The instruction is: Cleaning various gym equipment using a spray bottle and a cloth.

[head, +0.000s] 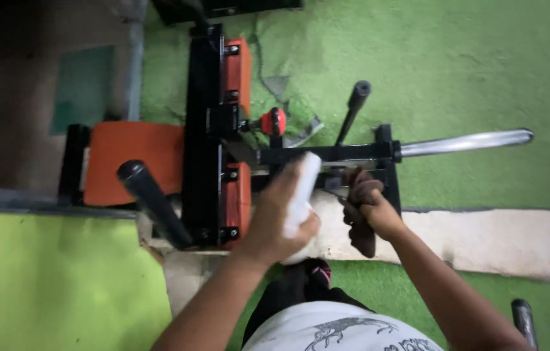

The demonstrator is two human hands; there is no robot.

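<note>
A black gym machine (216, 130) with orange pads (133, 161) stands on worn green turf (457, 71), its chrome bar (466, 142) jutting away. Against its frame, the left hand (281, 218) grips a white spray bottle (302, 195); just beside, the right hand (375, 211) clenches a dark cloth (360, 234) (bunched, hanging).

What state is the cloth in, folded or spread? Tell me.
Bunched, not spread: the dark cloth hangs crumpled from the right hand, pressed against the black machine frame.
</note>
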